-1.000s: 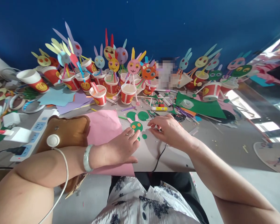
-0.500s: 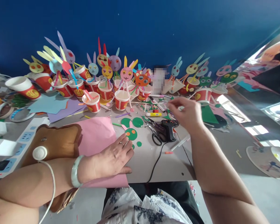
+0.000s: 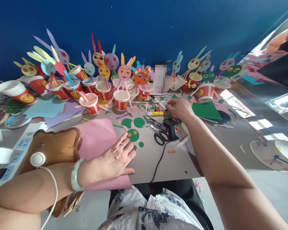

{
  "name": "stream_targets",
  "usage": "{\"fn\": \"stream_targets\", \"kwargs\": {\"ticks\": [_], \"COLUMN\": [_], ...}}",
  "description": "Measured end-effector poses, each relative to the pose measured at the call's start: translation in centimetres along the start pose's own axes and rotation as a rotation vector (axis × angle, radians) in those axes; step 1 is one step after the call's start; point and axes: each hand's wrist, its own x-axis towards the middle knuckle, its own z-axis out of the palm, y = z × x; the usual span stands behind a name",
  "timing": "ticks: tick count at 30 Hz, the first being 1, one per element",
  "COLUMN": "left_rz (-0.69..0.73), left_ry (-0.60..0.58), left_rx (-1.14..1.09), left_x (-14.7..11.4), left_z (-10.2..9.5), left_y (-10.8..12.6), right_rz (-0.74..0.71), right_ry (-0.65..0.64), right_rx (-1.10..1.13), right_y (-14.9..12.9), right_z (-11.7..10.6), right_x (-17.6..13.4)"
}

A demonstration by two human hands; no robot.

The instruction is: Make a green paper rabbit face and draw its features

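No lettering can be read; the yellow emblems [image 3: 27, 98] on the red-and-white cups [image 3: 121, 105] are too small.

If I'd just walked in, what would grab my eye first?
Probably the bright long-eared paper heads above red-and-white cups before the blue wall. Nearer, the left hand has its fingertips at a green paper face; the right hand is just beyond a black glue gun.
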Motion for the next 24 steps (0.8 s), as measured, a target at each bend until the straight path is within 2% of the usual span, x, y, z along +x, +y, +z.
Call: {"fn": "stream_targets", "kwargs": {"ticks": [5, 9, 13, 19, 23, 24], "left_rz": [-0.006, -0.005, 0.000, 0.002, -0.028, -0.036], "left_ry": [0.031, 0.036, 0.049, 0.098, 0.066, 0.059], "left_rx": [0.019, 0.028, 0.002, -0.072, -0.064, -0.058], "left_x": [0.3, 0.4, 0.3, 0.2, 0.5, 0.5], "left_z": [0.1, -0.3, -0.5, 0.4, 0.7, 0.7], "left_y": [0.0, 0.0, -0.2, -0.6, -0.7, -0.6], "right_rz": [0.039, 0.068, 0.062, 0.057, 0.093, 0.076], "right_ry": [-0.095, -0.109, -0.013, 0.178, 0.309, 0.379], "right_rx": [-0.105, -0.150, -0.157, -0.105, -0.041, 0.047], "right_y": [-2.3, -3.2, -2.9, -2.0, -0.5, 0.0], "right_z": [0.5, -0.3, -2.7, -6.5, -7.4, -7.3], "right_x": [2.1, 2.7, 2.0, -1.0, -3.3, -3.9]}}
